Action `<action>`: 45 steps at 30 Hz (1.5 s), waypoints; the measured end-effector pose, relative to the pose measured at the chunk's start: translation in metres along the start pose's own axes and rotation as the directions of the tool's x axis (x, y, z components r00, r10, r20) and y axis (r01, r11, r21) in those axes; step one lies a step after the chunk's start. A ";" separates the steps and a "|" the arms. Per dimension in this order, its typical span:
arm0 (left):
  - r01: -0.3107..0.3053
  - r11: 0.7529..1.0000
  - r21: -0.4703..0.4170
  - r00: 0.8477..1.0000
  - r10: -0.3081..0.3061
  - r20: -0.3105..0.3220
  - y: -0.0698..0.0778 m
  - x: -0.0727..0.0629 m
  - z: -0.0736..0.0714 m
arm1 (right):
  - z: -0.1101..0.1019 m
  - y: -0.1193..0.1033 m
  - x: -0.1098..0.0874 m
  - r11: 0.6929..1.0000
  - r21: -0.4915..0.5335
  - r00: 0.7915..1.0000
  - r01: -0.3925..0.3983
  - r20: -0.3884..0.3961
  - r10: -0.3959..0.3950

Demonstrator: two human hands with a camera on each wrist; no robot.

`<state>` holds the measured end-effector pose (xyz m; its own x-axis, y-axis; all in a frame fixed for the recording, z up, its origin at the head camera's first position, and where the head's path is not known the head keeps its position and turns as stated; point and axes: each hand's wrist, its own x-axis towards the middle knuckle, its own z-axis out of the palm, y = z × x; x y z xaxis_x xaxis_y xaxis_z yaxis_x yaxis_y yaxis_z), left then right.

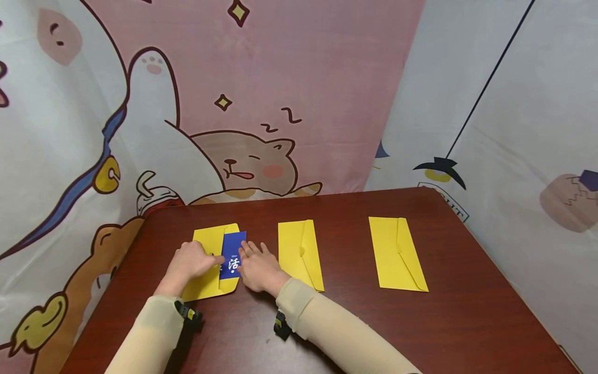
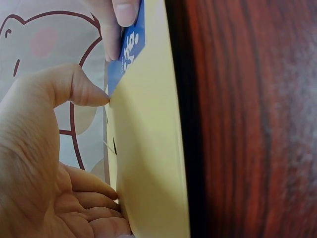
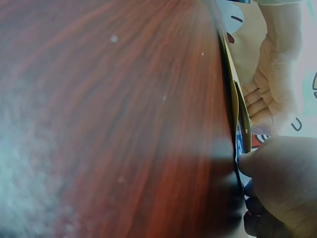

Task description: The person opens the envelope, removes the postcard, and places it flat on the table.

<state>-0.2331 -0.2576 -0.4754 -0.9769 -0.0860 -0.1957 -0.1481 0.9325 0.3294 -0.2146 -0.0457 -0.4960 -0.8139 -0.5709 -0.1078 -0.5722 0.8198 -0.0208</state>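
A blue card (image 1: 230,266) with white characters sticks partly out of the mouth of the leftmost yellow envelope (image 1: 202,287). My left hand (image 1: 191,261) rests on that envelope, its thumb at the mouth edge beside the card, as the left wrist view also shows. My right hand (image 1: 259,267) lies over the card's right edge with fingers extended. In the left wrist view, a thumb and finger of the right hand (image 2: 119,22) press on the card's face. The card's inner end is hidden in the envelope.
Just right of my right hand lies a second yellow envelope (image 1: 296,249), partly behind the forearm. Another yellow envelope (image 1: 397,254) lies farther right. All are on a reddish-brown table (image 1: 348,322), with a printed cartoon cloth (image 1: 317,62) hanging behind.
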 end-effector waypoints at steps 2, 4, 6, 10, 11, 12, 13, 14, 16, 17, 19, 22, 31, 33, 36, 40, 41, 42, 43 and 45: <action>-0.001 1.000 0.003 1.000 0.001 -0.001 0.000 0.000 0.000 | -0.001 0.000 0.001 1.000 0.015 1.000 0.002 -0.011 -0.002; -0.004 1.000 0.007 1.000 0.004 0.001 -0.001 0.001 0.000 | -0.002 0.000 0.002 0.999 0.045 1.000 0.000 -0.028 0.001; -0.008 1.000 0.008 1.000 0.008 0.005 -0.001 0.001 0.000 | -0.003 0.000 0.003 0.996 0.089 0.998 -0.003 -0.057 0.008; -0.016 1.000 0.009 1.000 0.016 0.008 -0.002 0.002 -0.001 | -0.008 0.001 0.006 0.955 0.297 0.985 -0.025 -0.156 0.074; -0.017 1.000 0.008 1.000 0.017 0.008 -0.002 0.001 -0.001 | -0.010 0.002 0.007 0.929 0.370 0.978 -0.024 -0.182 0.098; -0.018 1.000 0.007 1.000 0.018 0.007 -0.002 0.001 -0.001 | -0.012 0.002 0.008 0.894 0.447 0.972 -0.022 -0.201 0.125; -0.019 1.000 0.007 1.000 0.019 0.006 -0.002 0.001 -0.001 | -0.013 0.003 0.009 0.855 0.518 0.965 -0.020 -0.215 0.153; -0.020 1.000 0.006 1.000 0.020 0.005 -0.002 0.001 -0.001 | -0.015 0.005 0.010 0.815 0.579 0.958 -0.020 -0.224 0.182; -0.019 1.000 0.003 1.000 0.019 0.005 -0.001 0.000 -0.001 | -0.015 0.007 0.013 0.732 0.681 0.946 -0.027 -0.220 0.240; -0.018 1.000 0.001 1.000 0.017 0.006 -0.002 0.000 0.000 | -0.015 0.009 0.015 0.687 0.726 0.939 -0.023 -0.220 0.263; -0.013 1.000 -0.002 1.000 0.013 0.009 -0.002 0.000 0.000 | -0.013 0.011 0.017 0.607 0.795 0.927 -0.026 -0.208 0.312; -0.008 1.000 0.001 1.000 0.008 0.007 -0.003 0.003 0.002 | -0.010 0.014 0.019 0.459 0.887 0.910 -0.054 -0.146 0.389; -0.001 1.000 -0.003 1.000 0.001 0.006 -0.002 0.002 0.002 | -0.004 0.014 0.022 -0.068 0.990 0.902 -0.122 0.139 0.408; 0.001 1.000 -0.006 1.000 -0.001 0.008 -0.001 0.001 0.002 | -0.002 0.014 0.023 -0.109 0.986 0.903 -0.123 0.156 0.400; 0.002 1.000 -0.004 1.000 -0.002 0.010 0.000 0.000 0.001 | 0.001 0.014 0.025 -0.151 0.980 0.900 -0.126 0.177 0.398; -0.001 1.000 0.000 1.000 0.001 0.010 0.000 0.000 0.001 | 0.004 0.014 0.027 -0.175 0.975 0.891 -0.141 0.202 0.407; -0.002 1.000 0.001 1.000 0.002 0.010 0.000 0.000 0.001 | 0.004 0.014 0.027 -0.178 0.973 0.888 -0.145 0.207 0.410; -0.002 1.000 0.001 1.000 0.002 0.009 0.000 0.000 0.001 | 0.004 0.014 0.027 -0.180 0.972 0.886 -0.150 0.213 0.412; -0.003 1.000 0.002 1.000 0.003 0.009 0.000 0.001 0.001 | 0.004 0.015 0.027 -0.184 0.971 0.884 -0.154 0.219 0.413; -0.005 1.000 0.002 1.000 0.005 0.008 -0.001 0.002 0.002 | 0.004 0.016 0.027 -0.189 0.969 0.885 -0.158 0.224 0.409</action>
<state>-0.2343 -0.2578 -0.4779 -0.9765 -0.0783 -0.2009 -0.1425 0.9337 0.3285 -0.2448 -0.0478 -0.5035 -0.9317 -0.1599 -0.3261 0.3335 -0.0214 -0.9425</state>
